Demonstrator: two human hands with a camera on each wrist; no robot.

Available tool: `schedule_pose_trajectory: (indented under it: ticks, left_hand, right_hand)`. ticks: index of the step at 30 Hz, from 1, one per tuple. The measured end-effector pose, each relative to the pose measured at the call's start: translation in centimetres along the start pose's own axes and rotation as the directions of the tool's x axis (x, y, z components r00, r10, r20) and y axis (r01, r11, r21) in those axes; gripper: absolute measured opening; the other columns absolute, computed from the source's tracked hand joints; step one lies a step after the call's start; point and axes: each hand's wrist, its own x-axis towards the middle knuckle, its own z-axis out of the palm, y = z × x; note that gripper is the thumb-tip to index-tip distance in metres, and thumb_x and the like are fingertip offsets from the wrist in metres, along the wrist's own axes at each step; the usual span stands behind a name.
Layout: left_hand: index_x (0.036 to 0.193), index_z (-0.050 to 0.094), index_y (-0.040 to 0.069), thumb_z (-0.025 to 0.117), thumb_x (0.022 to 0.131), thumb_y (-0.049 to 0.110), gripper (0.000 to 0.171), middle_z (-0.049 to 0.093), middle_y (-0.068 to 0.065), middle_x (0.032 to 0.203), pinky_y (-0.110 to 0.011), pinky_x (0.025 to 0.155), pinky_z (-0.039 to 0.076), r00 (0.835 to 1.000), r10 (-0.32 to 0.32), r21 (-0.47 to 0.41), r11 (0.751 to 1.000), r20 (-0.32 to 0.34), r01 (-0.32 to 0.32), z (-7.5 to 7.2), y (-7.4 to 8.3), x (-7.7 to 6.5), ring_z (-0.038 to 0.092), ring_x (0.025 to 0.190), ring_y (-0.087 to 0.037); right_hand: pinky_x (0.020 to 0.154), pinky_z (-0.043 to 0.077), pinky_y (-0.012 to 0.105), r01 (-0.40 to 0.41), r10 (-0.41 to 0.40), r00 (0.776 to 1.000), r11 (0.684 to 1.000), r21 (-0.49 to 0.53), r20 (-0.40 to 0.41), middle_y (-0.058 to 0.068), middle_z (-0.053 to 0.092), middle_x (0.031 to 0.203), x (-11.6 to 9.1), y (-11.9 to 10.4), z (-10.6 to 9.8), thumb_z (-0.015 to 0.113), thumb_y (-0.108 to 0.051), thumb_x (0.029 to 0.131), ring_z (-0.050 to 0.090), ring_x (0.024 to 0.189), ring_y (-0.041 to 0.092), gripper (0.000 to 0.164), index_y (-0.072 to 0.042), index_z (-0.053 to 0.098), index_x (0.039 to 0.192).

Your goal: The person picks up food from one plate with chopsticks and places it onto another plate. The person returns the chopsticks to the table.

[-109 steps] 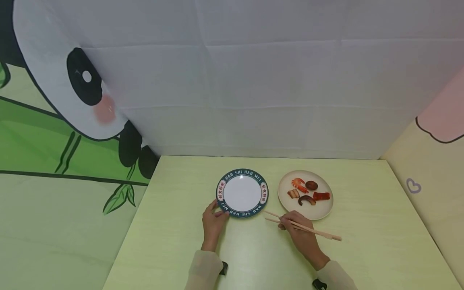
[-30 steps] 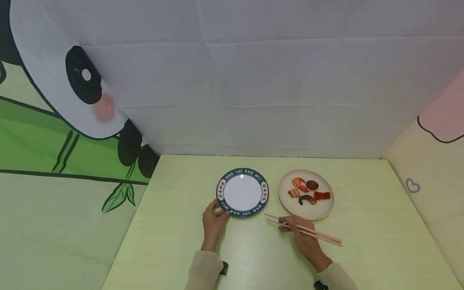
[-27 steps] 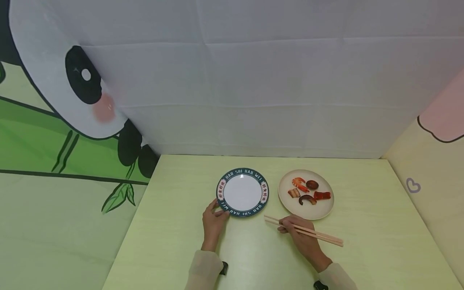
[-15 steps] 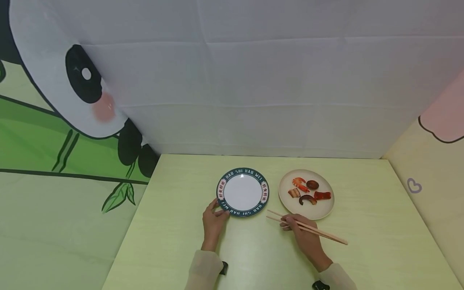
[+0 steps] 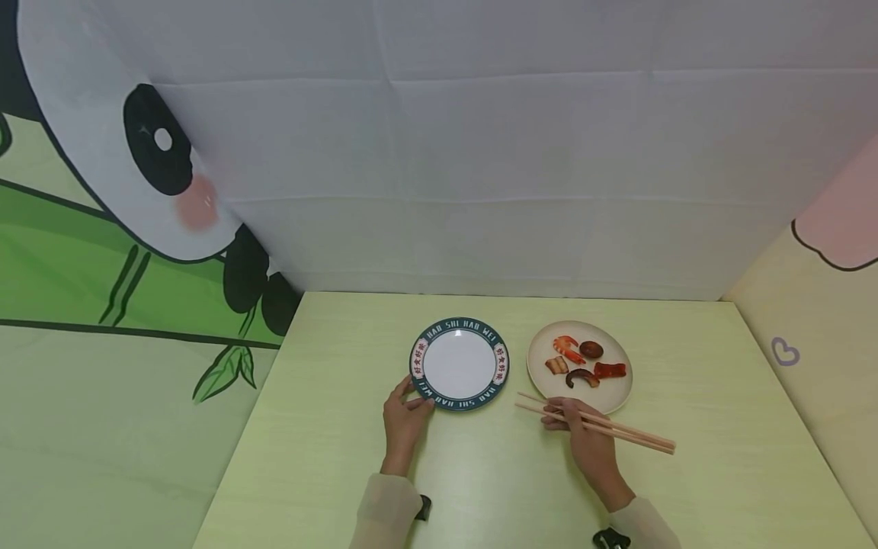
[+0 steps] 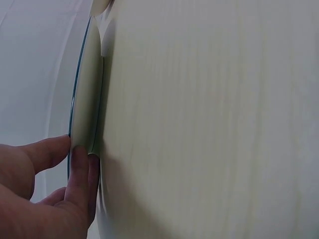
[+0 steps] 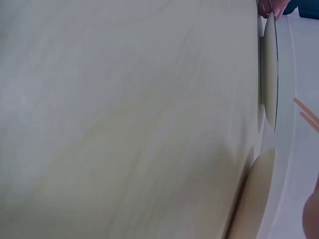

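Note:
My left hand holds the lower left rim of a white plate with a dark green lettered border. In the left wrist view, the thumb is on the plate's upper edge and fingers reach beneath. My right hand grips a pair of wooden chopsticks, their tips slightly apart and pointing left, with nothing between them. This hand is at the near edge of a cream plate. On that plate lie a shrimp, a round brown piece, a red strip, a dark curved piece and a striped piece.
Both plates are on a pale yellow-green table, a small gap between them. A white cloth wall rises behind the table's far edge. Printed walls stand at the left and right.
My right hand has shifted right and slightly away from me with the chopsticks, now overlapping the cream plate's near rim. Earlier, the chopstick tips varied in spacing. My left hand and both plates stay put.

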Motion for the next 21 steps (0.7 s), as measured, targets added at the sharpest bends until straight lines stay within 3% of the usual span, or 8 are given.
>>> schedule_pose_trajectory:
  ticks: [9,21]
  left_hand:
    - [0.148,0.056,-0.005,0.078,0.085,-0.009,0.067,0.064,-0.025,0.130,-0.040,0.083,0.063,1.000,0.001,0.024,1.000,-0.004,-0.001,0.0,0.0,0.0,0.074,0.103,-0.037]
    - [0.148,0.056,-0.004,0.078,0.085,-0.009,0.066,0.063,-0.025,0.130,-0.040,0.084,0.063,1.000,-0.002,0.015,1.000,0.001,0.002,-0.1,0.0,0.0,0.074,0.103,-0.036]
  right_hand:
    - [0.071,0.063,0.029,0.007,-0.007,0.999,1.000,0.002,-0.052,0.019,0.078,0.098,0.3,-0.2,-0.9,0.043,-0.008,0.114,0.078,0.080,0.009,0.039,0.023,0.066,0.115]
    - [0.070,0.063,0.028,0.015,-0.019,0.995,0.999,-0.036,-0.101,0.012,0.078,0.098,0.6,-0.5,-2.3,0.042,-0.009,0.114,0.078,0.080,0.011,0.039,0.021,0.067,0.115]
